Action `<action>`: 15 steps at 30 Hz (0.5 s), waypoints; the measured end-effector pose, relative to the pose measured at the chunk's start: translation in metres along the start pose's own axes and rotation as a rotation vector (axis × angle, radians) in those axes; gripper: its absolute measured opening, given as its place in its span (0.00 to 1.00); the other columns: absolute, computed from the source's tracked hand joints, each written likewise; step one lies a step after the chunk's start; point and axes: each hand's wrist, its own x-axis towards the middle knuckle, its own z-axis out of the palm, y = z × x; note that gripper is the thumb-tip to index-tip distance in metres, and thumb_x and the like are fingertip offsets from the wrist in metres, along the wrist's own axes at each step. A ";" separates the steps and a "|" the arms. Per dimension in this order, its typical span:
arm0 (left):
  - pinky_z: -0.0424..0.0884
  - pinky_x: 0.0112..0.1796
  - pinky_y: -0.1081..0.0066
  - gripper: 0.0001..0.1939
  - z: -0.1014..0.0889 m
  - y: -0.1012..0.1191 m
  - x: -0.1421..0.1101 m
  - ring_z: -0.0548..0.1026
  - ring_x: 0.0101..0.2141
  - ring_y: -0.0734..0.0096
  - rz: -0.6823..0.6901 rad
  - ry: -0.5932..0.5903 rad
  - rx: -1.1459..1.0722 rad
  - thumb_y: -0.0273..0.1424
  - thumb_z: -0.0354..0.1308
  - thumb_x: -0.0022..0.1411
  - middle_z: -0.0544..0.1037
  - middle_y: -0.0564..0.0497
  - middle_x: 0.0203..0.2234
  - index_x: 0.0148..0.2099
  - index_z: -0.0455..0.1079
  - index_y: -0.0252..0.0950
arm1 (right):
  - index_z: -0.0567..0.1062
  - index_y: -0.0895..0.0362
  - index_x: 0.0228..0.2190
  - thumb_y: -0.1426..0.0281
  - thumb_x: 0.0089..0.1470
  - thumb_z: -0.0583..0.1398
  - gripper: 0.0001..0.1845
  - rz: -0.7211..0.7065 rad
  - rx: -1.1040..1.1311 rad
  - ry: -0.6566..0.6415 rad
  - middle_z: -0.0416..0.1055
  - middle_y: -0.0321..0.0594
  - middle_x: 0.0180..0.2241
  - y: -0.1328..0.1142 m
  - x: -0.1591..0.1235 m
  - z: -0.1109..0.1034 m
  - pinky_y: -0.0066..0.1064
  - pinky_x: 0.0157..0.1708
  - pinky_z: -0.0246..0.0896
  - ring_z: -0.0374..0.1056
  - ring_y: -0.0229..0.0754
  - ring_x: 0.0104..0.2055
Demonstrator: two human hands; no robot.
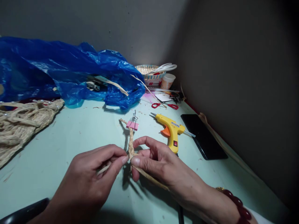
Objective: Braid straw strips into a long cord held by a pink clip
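Observation:
A short raffia braid (130, 141) runs down from a pink binder clip (132, 125), which grips it near its far end. My left hand (100, 169) pinches a pale strand at the braid's lower left side between thumb and forefinger. On the other side, my right hand (151, 158) has its thumb and fingers closed on the braid's lower end, and a loose raffia strand trails below that hand toward the wrist. Both hands meet just above the table. Part of the left strand is hidden inside the left fingers.
A yellow glue gun (171, 127) lies right of the braid, beside a black phone-like slab (203, 137). Behind are red-handled scissors (164, 106), a paper cup (168, 81) and a basket (147, 70). Blue plastic (77, 71) and a woven raffia piece (25, 124) occupy the left.

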 end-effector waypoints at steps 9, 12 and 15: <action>0.57 0.19 0.72 0.09 0.010 -0.001 -0.005 0.59 0.14 0.75 0.068 0.079 0.145 0.36 0.55 0.60 0.69 0.60 0.13 0.27 0.69 0.44 | 0.67 0.56 0.39 0.58 0.55 0.64 0.18 -0.059 0.103 -0.048 0.69 0.33 0.25 0.007 0.001 0.002 0.25 0.29 0.53 0.60 0.33 0.26; 0.60 0.22 0.73 0.12 0.011 -0.001 -0.005 0.65 0.18 0.72 -0.006 0.039 0.060 0.39 0.54 0.61 0.73 0.57 0.17 0.27 0.69 0.43 | 0.67 0.57 0.38 0.59 0.55 0.64 0.17 -0.083 0.076 -0.039 0.70 0.34 0.25 0.011 0.002 0.003 0.25 0.31 0.56 0.62 0.34 0.28; 0.63 0.24 0.74 0.14 0.011 -0.001 -0.004 0.71 0.25 0.68 -0.143 -0.041 -0.135 0.44 0.53 0.61 0.76 0.55 0.22 0.28 0.70 0.42 | 0.68 0.57 0.37 0.59 0.56 0.63 0.15 -0.093 -0.055 0.035 0.71 0.34 0.25 0.012 0.002 0.003 0.25 0.30 0.56 0.64 0.35 0.28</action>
